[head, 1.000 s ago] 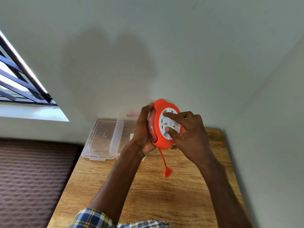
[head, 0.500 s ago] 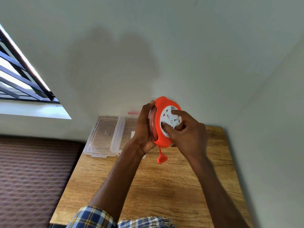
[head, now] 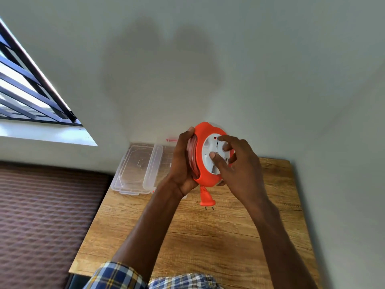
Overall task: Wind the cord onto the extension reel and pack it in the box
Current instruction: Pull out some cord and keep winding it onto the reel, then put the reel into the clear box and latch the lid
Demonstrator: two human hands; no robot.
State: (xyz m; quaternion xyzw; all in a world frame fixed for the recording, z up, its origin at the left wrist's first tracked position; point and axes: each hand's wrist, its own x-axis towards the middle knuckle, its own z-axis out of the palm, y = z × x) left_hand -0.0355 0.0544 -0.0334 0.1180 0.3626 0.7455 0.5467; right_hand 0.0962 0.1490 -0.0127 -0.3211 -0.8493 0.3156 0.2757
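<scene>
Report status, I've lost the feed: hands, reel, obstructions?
Left hand grips reel; right hand fingers on its white face. Plug dangles below. Box open behind, path unblocked.

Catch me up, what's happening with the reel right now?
A person holds the orange reel above the wooden table. The left hand grips its rim, while the right hand has its fingers on the white socket face, apparently turning it. Nearly all the cord is wound in; only the plug hangs just below the reel. The clear box and its lid lie open at the table's far left, not yet used.
</scene>
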